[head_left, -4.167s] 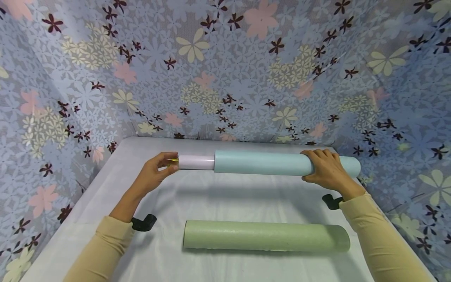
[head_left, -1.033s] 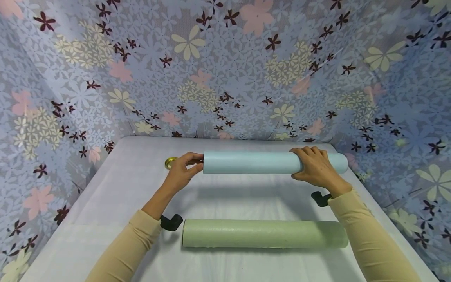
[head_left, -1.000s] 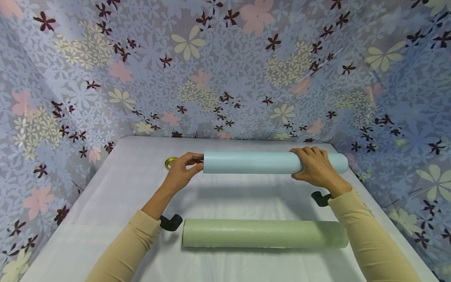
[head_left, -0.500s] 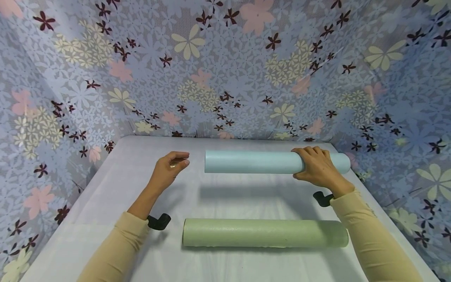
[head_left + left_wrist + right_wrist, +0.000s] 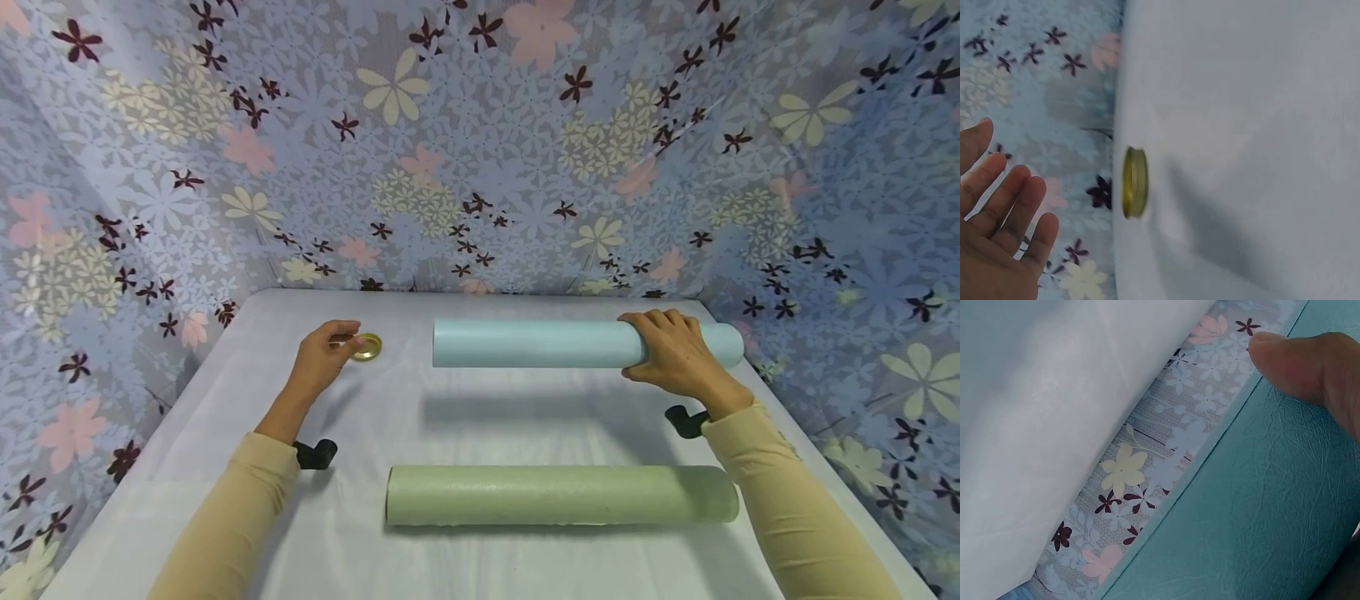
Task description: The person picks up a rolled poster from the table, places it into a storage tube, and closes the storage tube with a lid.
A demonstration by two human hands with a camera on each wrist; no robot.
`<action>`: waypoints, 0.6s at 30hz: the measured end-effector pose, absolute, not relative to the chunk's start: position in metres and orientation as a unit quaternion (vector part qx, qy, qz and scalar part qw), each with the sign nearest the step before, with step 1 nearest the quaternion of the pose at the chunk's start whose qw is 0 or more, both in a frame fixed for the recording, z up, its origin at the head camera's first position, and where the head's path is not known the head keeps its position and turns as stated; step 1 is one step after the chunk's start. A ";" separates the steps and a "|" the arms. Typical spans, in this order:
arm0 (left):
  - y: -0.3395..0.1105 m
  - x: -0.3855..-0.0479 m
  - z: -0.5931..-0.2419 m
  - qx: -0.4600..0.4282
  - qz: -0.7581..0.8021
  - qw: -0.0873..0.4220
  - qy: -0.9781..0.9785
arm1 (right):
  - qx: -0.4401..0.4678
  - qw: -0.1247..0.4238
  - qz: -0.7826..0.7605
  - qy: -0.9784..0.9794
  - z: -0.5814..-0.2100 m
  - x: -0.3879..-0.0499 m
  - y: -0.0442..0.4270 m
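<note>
My right hand [image 5: 671,350] grips a long light-blue tube [image 5: 525,343] near its right end, fingers over the top and thumb below. The tube is level, and a shadow falls on the table in front of it. In the right wrist view, my thumb [image 5: 1304,365] lies along the textured blue tube [image 5: 1254,500]. My left hand [image 5: 321,358] is left of the tube, apart from it. Beside its fingertips is a shallow gold ring [image 5: 367,347], perhaps a jar lid. The left wrist view shows this gold ring [image 5: 1135,182] clear of my relaxed left fingers [image 5: 1019,212].
A thicker green tube [image 5: 562,496] lies crosswise on the white-covered table [image 5: 337,542], nearer to me. Flowered cloth [image 5: 480,167] hangs behind and at both sides. Black wrist mounts [image 5: 317,455] stick out from the sleeves.
A lilac tube, first jutting from the blue tube's left end, went out of sight at that end. My left hand then drew away leftward. The right hand kept its grip.
</note>
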State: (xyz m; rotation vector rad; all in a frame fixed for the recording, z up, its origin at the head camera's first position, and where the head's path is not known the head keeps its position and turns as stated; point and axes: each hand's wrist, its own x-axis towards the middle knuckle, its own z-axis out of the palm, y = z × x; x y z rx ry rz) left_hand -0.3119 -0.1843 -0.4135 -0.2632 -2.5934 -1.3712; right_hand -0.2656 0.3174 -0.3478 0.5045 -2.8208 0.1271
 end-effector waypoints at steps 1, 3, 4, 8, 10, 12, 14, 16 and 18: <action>-0.186 -0.314 -0.415 -0.085 -0.461 0.094 -0.878 | 0.174 0.136 0.044 -0.974 -0.348 -0.266 0.318; -0.188 -0.318 -0.419 -0.079 -0.457 0.087 -0.882 | 0.174 0.137 0.044 -0.974 -0.348 -0.266 0.318; -0.188 -0.320 -0.420 -0.079 -0.453 0.084 -0.884 | 0.174 0.138 0.046 -0.974 -0.348 -0.266 0.318; -0.191 -0.329 -0.425 -0.083 -0.417 0.076 -0.902 | 0.172 0.144 0.050 -0.973 -0.349 -0.266 0.319; -0.193 -0.335 -0.427 -0.082 -0.396 0.071 -0.912 | 0.172 0.145 0.051 -0.973 -0.350 -0.266 0.319; -0.195 -0.340 -0.429 -0.080 -0.375 0.064 -0.921 | 0.172 0.143 0.051 -0.973 -0.350 -0.266 0.319; -0.196 -0.344 -0.430 -0.077 -0.357 0.054 -0.929 | 0.172 0.140 0.051 -0.974 -0.349 -0.266 0.319; -0.197 -0.348 -0.432 -0.076 -0.341 0.041 -0.936 | 0.170 0.135 0.050 -0.975 -0.349 -0.266 0.319; -0.197 -0.352 -0.434 -0.077 -0.331 0.030 -0.940 | 0.170 0.131 0.050 -0.975 -0.349 -0.266 0.319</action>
